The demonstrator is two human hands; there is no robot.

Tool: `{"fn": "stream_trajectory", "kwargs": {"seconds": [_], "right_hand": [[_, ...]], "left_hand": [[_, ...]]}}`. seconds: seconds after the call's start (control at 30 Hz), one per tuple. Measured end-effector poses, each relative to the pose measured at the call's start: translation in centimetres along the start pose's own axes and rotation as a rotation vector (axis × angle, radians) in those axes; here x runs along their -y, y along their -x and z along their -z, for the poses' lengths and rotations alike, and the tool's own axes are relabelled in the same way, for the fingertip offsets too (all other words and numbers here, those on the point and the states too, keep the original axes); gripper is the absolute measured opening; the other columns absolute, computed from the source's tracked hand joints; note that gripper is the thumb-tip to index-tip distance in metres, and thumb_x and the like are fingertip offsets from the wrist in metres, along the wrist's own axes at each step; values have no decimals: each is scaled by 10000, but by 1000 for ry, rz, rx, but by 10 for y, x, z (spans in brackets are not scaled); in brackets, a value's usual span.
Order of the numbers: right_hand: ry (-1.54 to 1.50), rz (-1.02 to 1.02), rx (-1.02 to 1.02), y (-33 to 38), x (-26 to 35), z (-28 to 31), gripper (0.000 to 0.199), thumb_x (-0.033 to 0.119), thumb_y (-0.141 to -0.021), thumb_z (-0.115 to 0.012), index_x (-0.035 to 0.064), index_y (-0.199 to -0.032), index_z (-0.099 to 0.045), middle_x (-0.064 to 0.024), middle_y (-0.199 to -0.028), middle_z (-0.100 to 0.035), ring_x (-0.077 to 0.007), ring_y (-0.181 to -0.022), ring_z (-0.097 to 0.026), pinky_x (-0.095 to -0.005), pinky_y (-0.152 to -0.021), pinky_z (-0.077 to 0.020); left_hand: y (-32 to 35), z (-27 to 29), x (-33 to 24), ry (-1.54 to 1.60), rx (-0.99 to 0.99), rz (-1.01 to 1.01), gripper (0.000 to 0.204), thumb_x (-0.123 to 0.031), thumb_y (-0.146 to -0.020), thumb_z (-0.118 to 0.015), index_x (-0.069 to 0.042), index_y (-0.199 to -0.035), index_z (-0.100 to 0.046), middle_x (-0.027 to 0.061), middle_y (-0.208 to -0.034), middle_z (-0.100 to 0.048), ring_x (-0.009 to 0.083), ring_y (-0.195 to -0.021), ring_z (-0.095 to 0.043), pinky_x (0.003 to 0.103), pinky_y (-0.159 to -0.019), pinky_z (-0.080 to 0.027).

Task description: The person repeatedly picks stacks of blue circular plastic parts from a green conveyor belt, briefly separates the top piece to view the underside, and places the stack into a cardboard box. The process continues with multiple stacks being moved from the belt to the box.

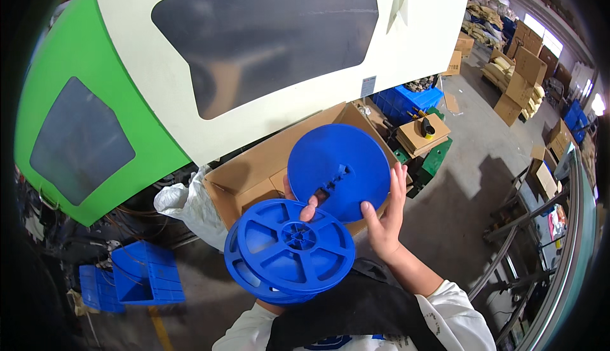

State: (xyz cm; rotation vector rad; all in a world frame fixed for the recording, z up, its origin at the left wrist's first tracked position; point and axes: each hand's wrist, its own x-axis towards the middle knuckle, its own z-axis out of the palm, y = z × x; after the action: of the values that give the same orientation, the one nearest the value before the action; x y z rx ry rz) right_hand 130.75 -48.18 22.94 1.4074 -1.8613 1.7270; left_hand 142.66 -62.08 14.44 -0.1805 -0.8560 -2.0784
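Note:
A solid blue plastic disc [340, 160] with small cut-outs near its middle is held tilted above an open cardboard box. My right hand [387, 224] grips its right edge, thumb in front and fingers along the rim. My left hand [308, 211] pinches its lower left edge; the thumb shows in front, a fingertip peeks out beyond the rim, and the rest is hidden. Several blue spoked reels [292, 244] lie stacked over my left forearm, close to my body, covering most of that hand.
The cardboard box [244, 179] stands below a white and green machine [273, 106]. A white sack [190, 208] and blue bins [149, 275] are to the left. At the right are a blue crate [397, 106], stacked cardboard [422, 131] and a metal-framed bench [534, 205].

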Motion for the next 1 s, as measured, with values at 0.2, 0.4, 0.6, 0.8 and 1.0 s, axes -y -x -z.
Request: {"fn": "stream_trajectory", "kwargs": {"seconds": [0.2,0.4,0.6,0.8,1.0], "right_hand": [[-262,828,206,16,26,-4,401,508,-934,-502,361,-1292,-603,-171,-1456,-442,-409,-1455,-206,-606,-1159,-53],[-137,-251,52,14,-8,5,749,235,-893,-614,28,-1509,-241,-203,-1594,-138,-363,-1492,-46,-472,-1184,-107],[-22,486,10,6,18,1,623,110,-815,-688,189,-1398,-485,-161,-1505,-365,-417,-1441,-241,-587,-1154,-149],[-200,458,134,12,23,4,552,433,-940,-526,151,-1412,-484,-196,-1505,-361,-351,-1461,-219,-571,-1165,-85],[-228,-308,135,7,-13,2,721,195,-895,-611,27,-1508,-270,-160,-1599,-153,-292,-1474,-169,-429,-1173,-176]], "left_hand": [[-3,-6,3,86,94,-81,735,-86,-913,-626,-315,-1510,-263,105,-1186,-572,176,-1084,-573,421,-902,-555],[-13,2,4,-30,92,-185,722,-75,-918,-612,-342,-1502,-281,92,-1196,-560,167,-1074,-569,399,-879,-571],[-5,-15,-11,-52,107,-70,653,-106,-968,-548,-233,-1526,-234,99,-1205,-560,196,-1098,-566,423,-996,-492],[-3,-5,-14,6,107,-99,633,-118,-973,-541,-221,-1521,-241,107,-1203,-563,205,-1113,-560,423,-1004,-484],[2,-6,-11,39,117,-73,614,-130,-978,-534,-208,-1515,-248,116,-1201,-567,214,-1128,-554,423,-1011,-476]]}}
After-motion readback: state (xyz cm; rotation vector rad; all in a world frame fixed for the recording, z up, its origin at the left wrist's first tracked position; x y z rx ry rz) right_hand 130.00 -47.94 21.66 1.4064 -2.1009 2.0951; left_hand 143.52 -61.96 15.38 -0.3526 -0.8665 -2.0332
